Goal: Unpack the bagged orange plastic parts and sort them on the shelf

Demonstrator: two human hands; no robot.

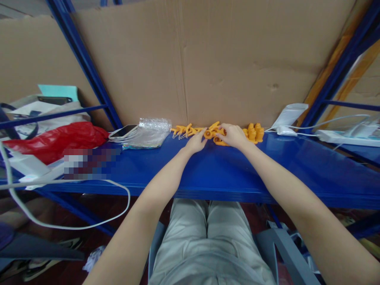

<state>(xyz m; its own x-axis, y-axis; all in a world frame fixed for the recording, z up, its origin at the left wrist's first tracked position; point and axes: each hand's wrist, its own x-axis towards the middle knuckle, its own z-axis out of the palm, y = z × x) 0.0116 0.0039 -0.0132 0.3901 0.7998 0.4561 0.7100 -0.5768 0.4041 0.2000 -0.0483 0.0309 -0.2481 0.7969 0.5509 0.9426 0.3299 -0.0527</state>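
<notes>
At the back of the blue shelf, my left hand [196, 142] has its thumb and fingertips closed around the near end of an orange plastic piece [209, 134] with a round opening. My right hand [235, 135] curls over the orange pieces just beside it, its fingers on another hollow orange plastic part [219, 139]. Left of my left hand lies a row of branching orange pieces [187, 129] with small metal chains or springs. To the right of my right hand stands a cluster of upright orange plastic parts [255, 132]. My fingers hide some of the pieces.
A clear plastic bag pile [148, 134] and a phone [124, 132] lie to the left, beyond them a red bag [65, 138]. A white cable [89, 227] hangs over the front edge. Cardboard [208, 59] walls the back; a white power strip [344, 136] is at right.
</notes>
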